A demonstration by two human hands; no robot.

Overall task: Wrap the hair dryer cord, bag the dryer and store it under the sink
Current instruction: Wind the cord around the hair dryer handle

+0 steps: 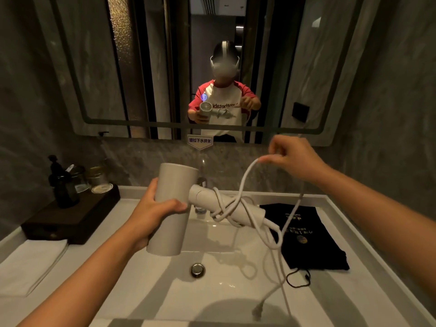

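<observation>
A white hair dryer [173,192] hangs over the sink, its barrel upright and its handle pointing right. My left hand [151,213] grips the barrel. The white cord [244,182] is looped a few times around the handle. My right hand [292,159] pinches the cord up and to the right of the handle, above the counter. From that hand the cord drops down, and its plug [258,311] dangles near the sink's front edge. A black drawstring bag [306,241] with gold print lies flat on the counter at the right.
White sink basin [141,286] with a chrome drain [197,270] lies below; the faucet [201,182] stands behind the dryer. A dark tray [70,220] with a pump bottle and jars sits at the left, a folded white towel [30,263] before it. A mirror [295,67] covers the wall.
</observation>
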